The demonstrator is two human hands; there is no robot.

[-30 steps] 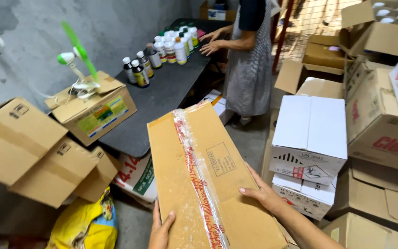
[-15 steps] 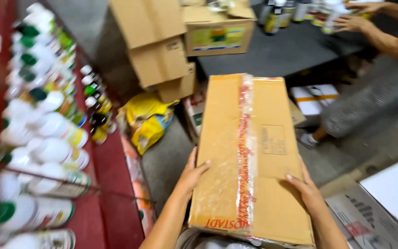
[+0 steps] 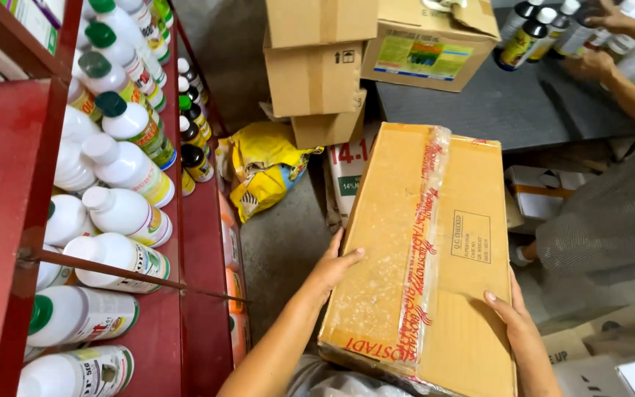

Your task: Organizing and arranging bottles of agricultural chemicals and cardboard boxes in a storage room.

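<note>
- Two bare hands hold one long cardboard box (image 3: 428, 257) flat in front of the person, its taped top facing up.
- Left hand (image 3: 334, 266) is pressed against the box's left long side, thumb lying over the top edge, fingers closed around the side.
- Right hand (image 3: 512, 317) clasps the right long side near the close corner, thumb resting on the top face.
- A strip of clear tape with red print (image 3: 422, 242) runs the length of the lid, down the middle.
- To the left stands a red shelf rack (image 3: 9, 191) filled with white plastic bottles (image 3: 123, 213), some with green caps.
- Beyond the box, a yellow sack (image 3: 262, 169) lies on the floor beside stacked brown cartons (image 3: 317, 66).
- A dark table (image 3: 508, 110) at upper right carries dark bottles (image 3: 527, 33); another person's hands (image 3: 589, 62) are among them.
</note>
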